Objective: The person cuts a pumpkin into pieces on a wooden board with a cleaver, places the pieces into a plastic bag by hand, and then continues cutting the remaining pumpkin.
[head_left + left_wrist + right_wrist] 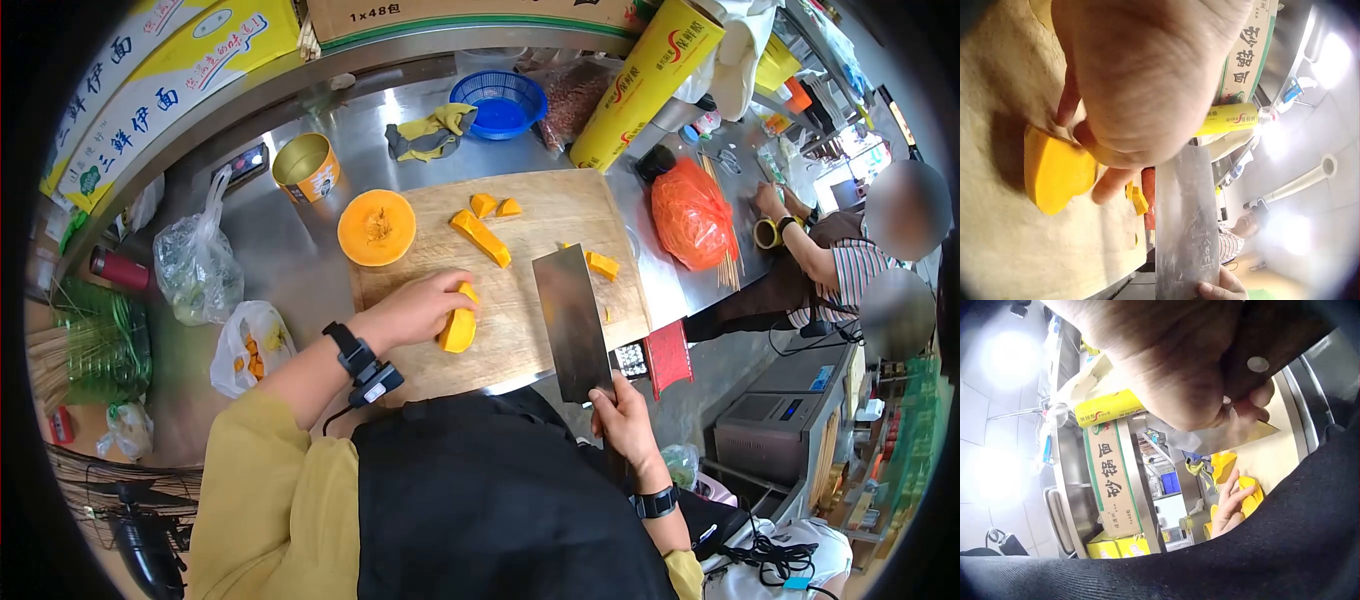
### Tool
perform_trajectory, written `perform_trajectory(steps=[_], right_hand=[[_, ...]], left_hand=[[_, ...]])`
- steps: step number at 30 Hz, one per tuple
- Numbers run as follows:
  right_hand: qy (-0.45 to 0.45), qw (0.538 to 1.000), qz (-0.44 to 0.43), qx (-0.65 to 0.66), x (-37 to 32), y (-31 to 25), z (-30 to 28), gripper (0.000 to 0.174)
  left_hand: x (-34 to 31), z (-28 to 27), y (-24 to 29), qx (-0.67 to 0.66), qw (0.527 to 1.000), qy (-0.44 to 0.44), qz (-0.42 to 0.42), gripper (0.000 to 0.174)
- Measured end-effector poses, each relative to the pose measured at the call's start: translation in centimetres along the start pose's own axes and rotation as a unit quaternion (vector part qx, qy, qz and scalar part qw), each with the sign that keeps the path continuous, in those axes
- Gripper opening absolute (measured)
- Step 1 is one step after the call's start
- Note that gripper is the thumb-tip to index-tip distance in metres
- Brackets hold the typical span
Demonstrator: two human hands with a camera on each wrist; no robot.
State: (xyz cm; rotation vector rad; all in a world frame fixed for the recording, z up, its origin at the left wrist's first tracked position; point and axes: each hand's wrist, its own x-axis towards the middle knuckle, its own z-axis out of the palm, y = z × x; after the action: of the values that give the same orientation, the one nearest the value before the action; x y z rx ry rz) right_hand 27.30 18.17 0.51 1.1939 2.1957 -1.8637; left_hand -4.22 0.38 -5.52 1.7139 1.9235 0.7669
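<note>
My left hand (425,308) grips a thick orange pumpkin wedge (459,331) resting on the wooden cutting board (500,345). The left wrist view shows the same pumpkin wedge (1054,172) with fingers on both sides of it. By its handle, my right hand (626,422) holds a cleaver (572,320), its broad blade raised over the board's right part. In the right wrist view, the riveted handle (1272,350) lies inside the fist. A halved pumpkin (377,228) sits at the board's upper left corner, cut face up. A long pumpkin strip (480,238) and several small chunks (602,265) lie farther back.
Along the back stand a yellow tin (306,168), a glove (430,135), a blue basket (498,104) and a yellow film roll (650,85). Plastic bags (200,260) sit at left. A red bag (693,214) is beyond the board's right edge; another person (850,235) works there.
</note>
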Motion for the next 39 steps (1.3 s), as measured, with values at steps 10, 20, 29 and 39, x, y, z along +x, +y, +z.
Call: perform_trajectory(steps=[10, 20, 29, 39], right_hand=[[-0.063, 0.995, -0.041, 0.064, -0.2, -2.4, 1.9, 0.023], [-0.095, 0.994, -0.029, -0.045, 1.5, -3.1, 4.9, 0.027], [-0.080, 0.992, -0.009, -0.092, 2.7, -2.3, 6.4, 0.044], [-0.173, 0.983, 0.057, 0.018, 6.2, -2.4, 7.2, 0.035]], left_hand=[[-3.4, 2.7, 3.7, 0.095, 0.977, 0.164, -0.098, 0.024], [-3.8, 3.6, 2.5, 0.049, 0.976, 0.207, -0.051, 0.022], [-4.0, 4.3, 0.8, 0.001, 0.976, 0.215, -0.021, 0.022], [-3.8, 4.3, 1.1, -0.001, 0.977, 0.214, 0.002, 0.021]])
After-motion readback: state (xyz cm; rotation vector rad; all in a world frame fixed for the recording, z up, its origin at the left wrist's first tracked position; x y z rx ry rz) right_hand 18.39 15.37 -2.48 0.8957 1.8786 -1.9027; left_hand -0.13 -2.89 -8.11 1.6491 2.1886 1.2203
